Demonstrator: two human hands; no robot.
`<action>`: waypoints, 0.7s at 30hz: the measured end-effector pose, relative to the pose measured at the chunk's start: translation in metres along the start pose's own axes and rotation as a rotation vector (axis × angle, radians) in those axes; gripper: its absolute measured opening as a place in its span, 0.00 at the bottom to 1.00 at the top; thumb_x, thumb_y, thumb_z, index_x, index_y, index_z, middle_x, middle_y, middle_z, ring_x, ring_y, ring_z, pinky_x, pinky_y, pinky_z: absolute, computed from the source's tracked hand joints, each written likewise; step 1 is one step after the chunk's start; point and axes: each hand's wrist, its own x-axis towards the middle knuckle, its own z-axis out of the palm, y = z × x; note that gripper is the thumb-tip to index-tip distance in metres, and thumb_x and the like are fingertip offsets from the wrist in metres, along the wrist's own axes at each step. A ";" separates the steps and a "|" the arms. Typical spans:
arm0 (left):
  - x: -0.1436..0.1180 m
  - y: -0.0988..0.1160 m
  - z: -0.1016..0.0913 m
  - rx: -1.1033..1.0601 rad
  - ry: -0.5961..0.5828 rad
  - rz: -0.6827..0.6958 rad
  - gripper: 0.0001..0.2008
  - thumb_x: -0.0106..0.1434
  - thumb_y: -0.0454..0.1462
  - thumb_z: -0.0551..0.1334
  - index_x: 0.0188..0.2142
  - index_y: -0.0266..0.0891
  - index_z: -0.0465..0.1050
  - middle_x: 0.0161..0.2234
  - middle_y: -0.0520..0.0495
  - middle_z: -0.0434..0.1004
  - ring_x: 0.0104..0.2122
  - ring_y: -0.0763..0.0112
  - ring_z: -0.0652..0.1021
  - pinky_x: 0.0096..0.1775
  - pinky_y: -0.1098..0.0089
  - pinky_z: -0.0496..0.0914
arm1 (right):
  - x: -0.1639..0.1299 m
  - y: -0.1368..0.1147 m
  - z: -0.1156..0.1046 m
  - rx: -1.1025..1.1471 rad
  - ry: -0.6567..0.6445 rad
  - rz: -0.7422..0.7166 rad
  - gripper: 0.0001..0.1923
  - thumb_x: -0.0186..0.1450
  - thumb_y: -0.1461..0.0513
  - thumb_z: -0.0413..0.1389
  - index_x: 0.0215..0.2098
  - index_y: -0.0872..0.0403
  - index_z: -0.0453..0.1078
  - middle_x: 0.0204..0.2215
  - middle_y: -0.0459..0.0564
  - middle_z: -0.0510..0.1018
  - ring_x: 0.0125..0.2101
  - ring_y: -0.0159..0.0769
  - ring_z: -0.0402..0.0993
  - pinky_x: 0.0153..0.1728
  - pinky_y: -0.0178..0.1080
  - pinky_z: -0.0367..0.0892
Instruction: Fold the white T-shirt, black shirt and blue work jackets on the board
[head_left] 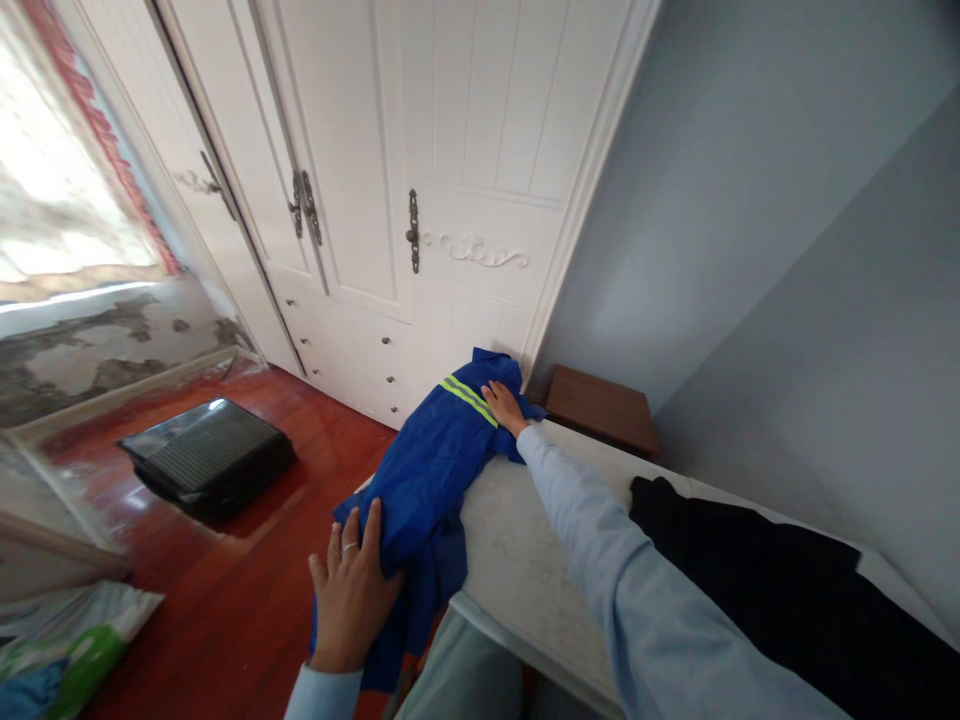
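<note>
A blue work garment (424, 450) with a yellow and silver reflective band lies lengthwise along the left end of a pale tabletop (536, 525). Its lower part hangs over the near edge. My left hand (352, 595), a ring on one finger, rests with fingers spread on the near part of the garment. Farther off, my right hand (504, 405) lies flat beside the reflective band, fingers stretched out and touching the cloth. Whether the garment is a jacket or trousers I cannot tell. A black piece of clothing (780, 590) lies on the right side of the table, partly behind my right sleeve.
A white wardrobe (352, 170) stands beyond the table, with a brown wooden cabinet (604, 408) beside it. On the red wooden floor (217, 590) sits a black plastic-wrapped package (210, 450). A green and white bag (82, 640) is at lower left.
</note>
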 end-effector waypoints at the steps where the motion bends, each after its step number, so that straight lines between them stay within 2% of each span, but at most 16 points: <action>1: 0.000 0.000 -0.002 -0.013 -0.024 -0.004 0.39 0.64 0.40 0.59 0.71 0.40 0.46 0.69 0.33 0.53 0.68 0.41 0.53 0.61 0.37 0.52 | 0.000 0.000 -0.001 0.005 -0.013 0.003 0.41 0.72 0.41 0.31 0.69 0.60 0.55 0.69 0.56 0.55 0.70 0.40 0.46 0.69 0.41 0.38; 3: -0.001 0.000 -0.006 -0.042 -0.036 -0.009 0.41 0.63 0.44 0.59 0.71 0.39 0.45 0.70 0.32 0.49 0.69 0.39 0.49 0.60 0.31 0.49 | 0.000 -0.001 -0.003 0.016 -0.041 0.017 0.43 0.71 0.40 0.31 0.70 0.60 0.53 0.70 0.57 0.53 0.70 0.42 0.43 0.69 0.43 0.37; 6: -0.007 0.005 -0.008 -0.084 0.051 0.005 0.44 0.62 0.50 0.60 0.71 0.35 0.46 0.71 0.28 0.45 0.70 0.37 0.43 0.60 0.29 0.45 | -0.008 0.000 -0.008 0.038 -0.083 0.036 0.46 0.69 0.37 0.32 0.71 0.60 0.49 0.71 0.60 0.49 0.71 0.47 0.40 0.68 0.49 0.38; 9: -0.018 0.017 -0.009 -0.144 0.200 0.057 0.40 0.65 0.50 0.56 0.70 0.32 0.49 0.71 0.27 0.44 0.70 0.40 0.40 0.60 0.29 0.43 | -0.033 0.007 -0.021 0.070 -0.107 0.010 0.46 0.68 0.36 0.34 0.72 0.57 0.46 0.72 0.58 0.46 0.71 0.46 0.39 0.69 0.50 0.38; 11: -0.027 0.030 -0.011 -0.204 0.270 0.110 0.37 0.68 0.49 0.53 0.69 0.30 0.51 0.70 0.25 0.45 0.70 0.40 0.40 0.60 0.29 0.43 | -0.062 0.017 -0.038 0.111 -0.121 -0.059 0.48 0.67 0.34 0.37 0.73 0.56 0.44 0.72 0.56 0.46 0.71 0.45 0.39 0.69 0.49 0.38; 13: -0.036 0.047 -0.013 -0.267 0.296 0.191 0.34 0.69 0.48 0.52 0.68 0.29 0.53 0.69 0.23 0.47 0.70 0.40 0.41 0.60 0.29 0.45 | -0.099 0.030 -0.062 0.144 -0.152 -0.137 0.51 0.65 0.33 0.41 0.73 0.57 0.45 0.71 0.57 0.47 0.70 0.46 0.43 0.69 0.48 0.41; 16: -0.050 0.075 -0.009 -0.350 0.299 0.360 0.33 0.70 0.47 0.52 0.68 0.31 0.54 0.69 0.24 0.48 0.70 0.41 0.43 0.61 0.31 0.46 | -0.166 0.054 -0.112 0.105 -0.252 -0.206 0.51 0.62 0.33 0.49 0.71 0.55 0.51 0.70 0.56 0.54 0.69 0.48 0.50 0.68 0.47 0.46; 19: -0.068 0.101 0.012 -0.424 0.277 0.535 0.31 0.69 0.47 0.53 0.67 0.35 0.55 0.69 0.26 0.52 0.70 0.42 0.45 0.61 0.32 0.48 | -0.241 0.085 -0.173 -0.002 -0.368 -0.187 0.44 0.62 0.38 0.55 0.68 0.51 0.58 0.68 0.52 0.60 0.67 0.48 0.56 0.68 0.46 0.49; 21: -0.082 0.117 0.033 -0.479 0.224 0.657 0.31 0.69 0.46 0.55 0.68 0.38 0.54 0.68 0.28 0.54 0.70 0.44 0.48 0.61 0.34 0.52 | -0.290 0.112 -0.211 -0.098 -0.338 -0.110 0.41 0.60 0.42 0.60 0.66 0.51 0.63 0.66 0.52 0.63 0.66 0.50 0.58 0.67 0.48 0.51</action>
